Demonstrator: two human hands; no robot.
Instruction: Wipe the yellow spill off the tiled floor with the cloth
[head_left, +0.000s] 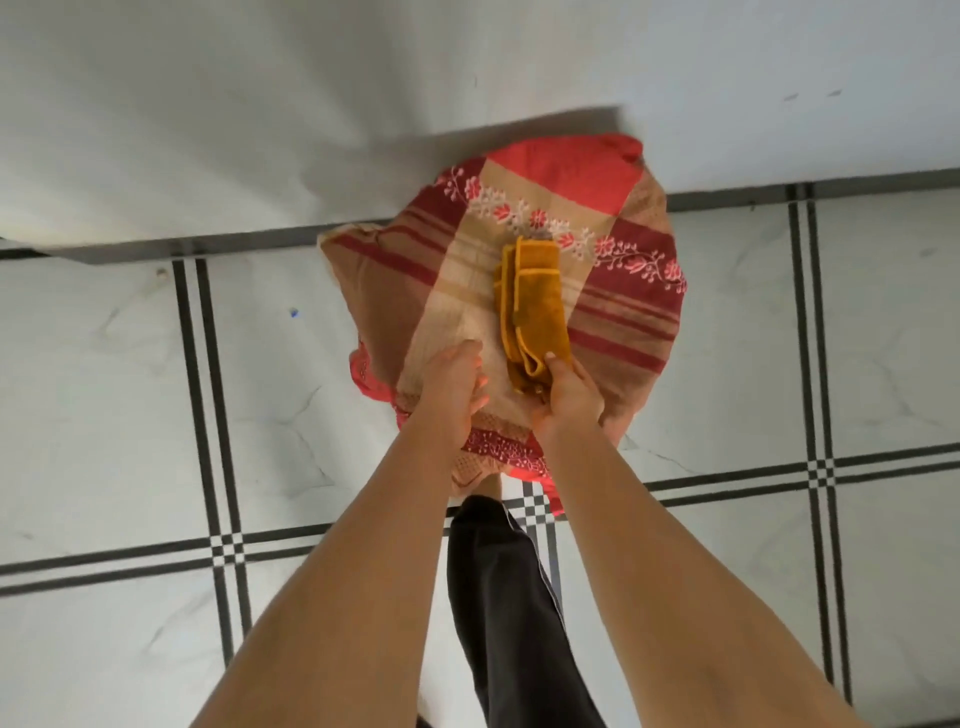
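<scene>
Both hands down on the bundle, mustard cloth pinched at its near end.

The right hand (566, 395) is clamped on the near end of the folded mustard-yellow cloth (532, 306), which lies on top of a red-and-beige striped, flower-printed fabric bundle (613, 291) and points toward 12 o'clock. The left hand (452, 389) rests palm-down on the bundle just beside it at 9 o'clock, fingers loose, gripping nothing. The bundle hides the white tiled floor (104, 415) beneath; no yellow spill can be made out. A black trouser leg (498, 597) is cut off at 6 o'clock.
</scene>
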